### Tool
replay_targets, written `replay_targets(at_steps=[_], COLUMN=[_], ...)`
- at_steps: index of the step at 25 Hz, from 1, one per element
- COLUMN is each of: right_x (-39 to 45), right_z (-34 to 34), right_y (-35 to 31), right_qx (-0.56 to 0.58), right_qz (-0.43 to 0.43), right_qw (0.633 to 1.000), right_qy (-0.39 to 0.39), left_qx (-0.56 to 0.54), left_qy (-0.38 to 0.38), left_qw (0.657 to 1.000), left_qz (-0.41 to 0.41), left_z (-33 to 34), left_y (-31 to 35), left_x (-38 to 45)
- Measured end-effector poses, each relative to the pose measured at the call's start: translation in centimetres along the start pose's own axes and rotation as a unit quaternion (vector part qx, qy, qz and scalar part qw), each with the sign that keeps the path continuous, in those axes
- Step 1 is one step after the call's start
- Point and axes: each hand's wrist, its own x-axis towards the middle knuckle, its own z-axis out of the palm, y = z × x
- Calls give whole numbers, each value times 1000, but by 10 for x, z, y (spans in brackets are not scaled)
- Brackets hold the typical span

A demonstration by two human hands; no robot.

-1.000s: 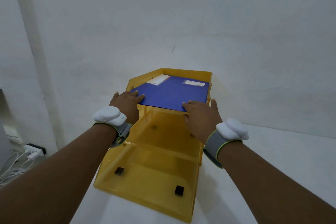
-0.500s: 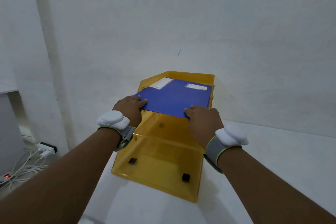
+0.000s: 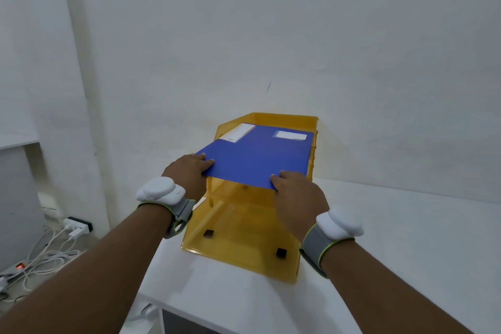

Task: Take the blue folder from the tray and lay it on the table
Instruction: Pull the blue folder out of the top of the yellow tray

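A blue folder (image 3: 257,156) with a white label lies in the top tier of a yellow see-through stacking tray (image 3: 238,247) on a white table (image 3: 406,238). Its near edge sticks out past the top tier's front. My left hand (image 3: 187,173) grips the folder's near left corner, thumb on top. My right hand (image 3: 296,198) grips the near right corner the same way. Both wrists wear white bands. The tray's lower tiers look empty.
The tray stands near the table's left edge, close to the white wall (image 3: 271,35). Bare tabletop stretches to the right and front of the tray. On the floor at left lie a power strip (image 3: 77,225) and white cables (image 3: 46,257).
The folder has slid toward me, out over the front of the top tier, with both hands on its near corners. The view has pulled back from the tray.
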Motion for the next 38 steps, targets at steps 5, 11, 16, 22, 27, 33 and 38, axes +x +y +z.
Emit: replay_targets(at_steps=[5,11,16,22,27,33,38], right_x=[-21,-41,-55,-72,-84,-99,-80], right_z=[-2,10,28,53,65,51,32], right_y=[-10,-22,-27,-25,-22,-15,-9], right_qx=[-10,-5,-3,46,305,353,469], right_qz=[5,6,10,77,136,153,233], right_qw=[1000,998,996,990,935,923,849], right_qy=[1,63,86,109,121,-18,70], left_qx=[-54,-148,-204,-197,-340,-378,-405], left_qy=[13,-41,5,-66,-41,-6,7], left_qw=[998,987,971,957,908,895,882], left_qz=[-16,-40,-126,-203,-243,-237,-242], left_z=[-5,-16,-20,9,37,53,56], left_y=[-8,-19,-17,-9,-4,-5,-3], left_x=[-18,-34,-21,-8,-9,-11,-16])
